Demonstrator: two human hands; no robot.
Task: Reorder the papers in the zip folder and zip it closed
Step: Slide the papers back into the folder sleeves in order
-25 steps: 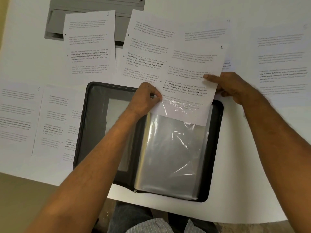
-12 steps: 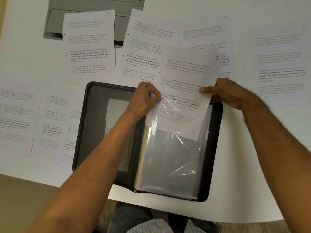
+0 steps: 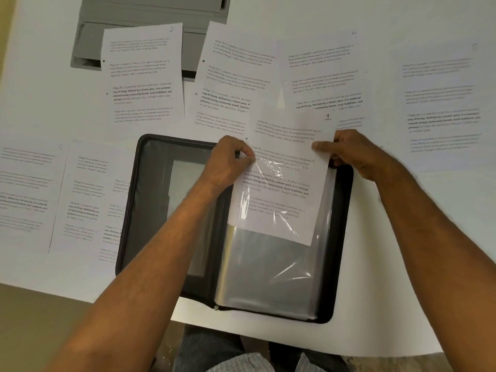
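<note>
A black zip folder (image 3: pixel 150 200) is lying open on the white table (image 3: pixel 389 264) in the lower middle of the frame, its clear plastic sleeves (image 3: pixel 268 275) stacked on its right half. A white printed sheet marked "1" (image 3: pixel 284 167) is sitting partly inside the top sleeve, its lower part under the plastic and its upper part sticking out over the folder's far edge. The left hand (image 3: pixel 228 162) is pinching the sleeve's upper left edge between curled fingers and thumb, just beside the sheet's left margin. The right hand (image 3: pixel 349 151) is gripping the sheet's right edge near its top, thumb on the paper's face and the other fingers curled behind it. Other white printed pages (image 3: pixel 142 73) are lying spread over the table along the top of the frame and at the left, one at the left partly tucked under the folder. A grey tray-like object (image 3: pixel 150 12) is lying in the upper left of the frame, under two of those pages.
</note>
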